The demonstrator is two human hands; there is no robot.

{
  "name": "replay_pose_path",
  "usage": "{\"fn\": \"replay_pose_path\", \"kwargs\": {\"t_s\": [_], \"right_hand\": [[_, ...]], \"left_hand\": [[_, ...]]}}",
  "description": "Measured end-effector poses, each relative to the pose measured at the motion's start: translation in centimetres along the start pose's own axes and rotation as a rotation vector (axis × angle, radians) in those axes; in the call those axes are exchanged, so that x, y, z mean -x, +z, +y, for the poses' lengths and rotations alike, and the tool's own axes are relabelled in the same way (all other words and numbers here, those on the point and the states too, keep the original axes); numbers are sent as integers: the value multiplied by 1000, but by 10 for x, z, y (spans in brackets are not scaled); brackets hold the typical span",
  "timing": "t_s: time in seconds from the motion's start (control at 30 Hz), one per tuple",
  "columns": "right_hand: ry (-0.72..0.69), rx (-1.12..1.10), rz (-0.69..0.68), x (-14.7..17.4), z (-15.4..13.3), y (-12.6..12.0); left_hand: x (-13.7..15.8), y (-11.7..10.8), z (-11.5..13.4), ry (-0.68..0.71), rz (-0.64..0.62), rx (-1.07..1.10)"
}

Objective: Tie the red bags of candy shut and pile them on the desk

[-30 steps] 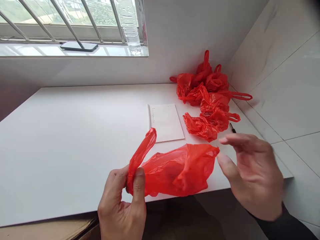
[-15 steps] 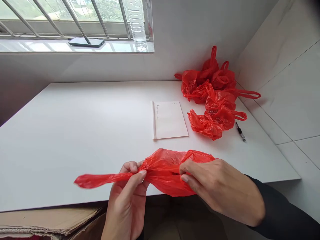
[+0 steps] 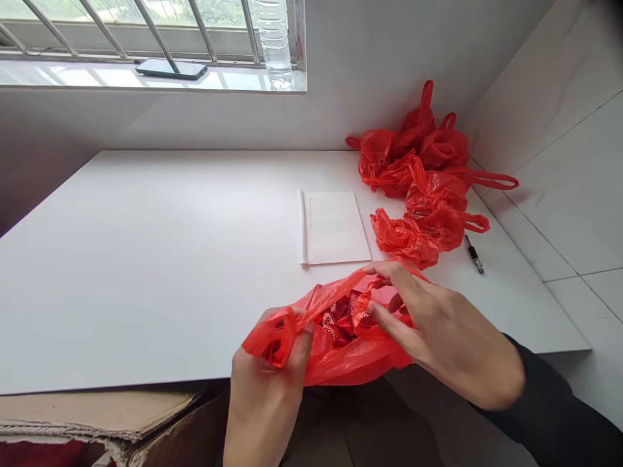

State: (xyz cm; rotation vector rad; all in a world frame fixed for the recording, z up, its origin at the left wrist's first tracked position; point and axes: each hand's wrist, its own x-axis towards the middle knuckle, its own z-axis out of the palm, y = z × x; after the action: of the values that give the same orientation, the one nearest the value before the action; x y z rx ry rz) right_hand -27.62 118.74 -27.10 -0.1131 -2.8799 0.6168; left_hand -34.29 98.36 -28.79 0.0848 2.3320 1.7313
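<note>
A thin red plastic bag [image 3: 345,371] is held at the table's front edge, its mouth spread apart. Inside lie several small dark-red wrapped packets [image 3: 335,323] with pale lettering. My left hand [image 3: 272,373] is closed on the bag's gathered left end and handle, thumb on top. At the right side of the mouth, my right hand [image 3: 431,324] holds the plastic, its thumb and forefinger apart along the rim. Its other fingers are partly hidden by the bag.
More red plastic bags [image 3: 433,175] are heaped in the table's back right corner. A notepad [image 3: 335,227] and a pen [image 3: 474,254] lie on the white table [image 3: 170,259]. On the windowsill are a phone [image 3: 171,69] and a water bottle [image 3: 275,45]. A cardboard box [image 3: 97,412] stands below left.
The bag's mouth has been pulled apart, and the packets inside now show. My left hand has moved right and gathered in the stretched handle; my right hand's fingers have spread.
</note>
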Motion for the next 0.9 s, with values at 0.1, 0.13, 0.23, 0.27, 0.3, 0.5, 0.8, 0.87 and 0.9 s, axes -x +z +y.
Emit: {"fn": "replay_pose_path", "kwargs": {"t_s": [0.1,0.13,0.23,0.27,0.3,0.5,0.8,0.87,0.9], "right_hand": [[-142,-251,235,3,-17,-10],[-218,-363,265,2,-22,-12],[-496,-562,150,-3,-29,-6],[-540,-531,74,-5,-28,-2],[-532,-448,0,-7,-26,2],[-237,-57,-134,-4,-10,5],[-323,-74,-337,-17,-27,33],[-163,108,-508,-19,-23,46],[-124,151,-535,-19,-21,51]], "left_hand": [[-4,4,3,13,68,30],[-6,6,4,12,81,36],[-9,9,5,31,114,33],[-9,10,5,37,133,29],[-9,11,5,42,161,25],[-6,10,1,38,261,19],[-4,14,7,72,256,36],[-4,14,6,88,334,-5],[-4,13,6,98,358,-26]]}}
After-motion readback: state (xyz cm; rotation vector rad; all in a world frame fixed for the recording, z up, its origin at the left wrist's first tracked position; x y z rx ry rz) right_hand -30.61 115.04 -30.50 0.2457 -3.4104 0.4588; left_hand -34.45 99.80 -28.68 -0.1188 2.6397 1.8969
